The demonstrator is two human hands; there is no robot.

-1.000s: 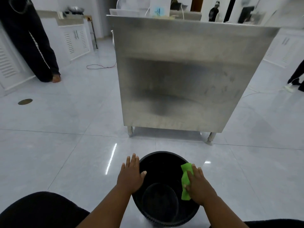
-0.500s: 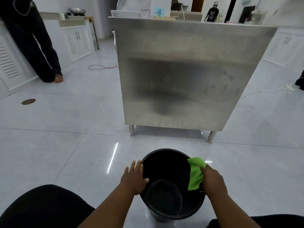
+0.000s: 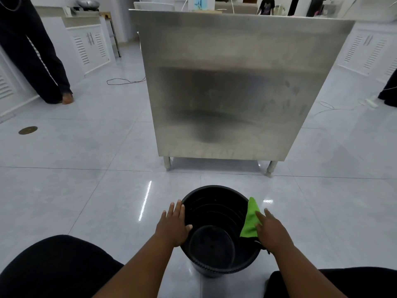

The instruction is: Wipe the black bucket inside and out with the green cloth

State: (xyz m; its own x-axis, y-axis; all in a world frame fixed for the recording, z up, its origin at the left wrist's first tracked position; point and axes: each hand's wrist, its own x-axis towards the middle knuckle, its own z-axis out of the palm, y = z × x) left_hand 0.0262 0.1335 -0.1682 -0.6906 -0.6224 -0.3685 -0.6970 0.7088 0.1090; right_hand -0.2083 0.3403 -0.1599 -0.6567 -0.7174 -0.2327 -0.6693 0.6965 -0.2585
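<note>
Head view: black bucket [image 3: 217, 211] stands on the floor [image 3: 107, 201] between my hands; left hand [image 3: 174, 226], fingers straight, steadies the left rim; right hand [image 3: 272, 233], flat, presses the green cloth [image 3: 250, 221] over the right rim.

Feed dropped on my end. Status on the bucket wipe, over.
Left hand flat on bucket rim. Right hand presses green cloth against right rim. Bucket upright on floor, steel cabinet clear beyond.

Left hand [image 3: 175, 226] flat on black bucket [image 3: 214, 187] rim; right hand [image 3: 273, 231] presses green cloth [image 3: 249, 223] on opposite rim.
</note>
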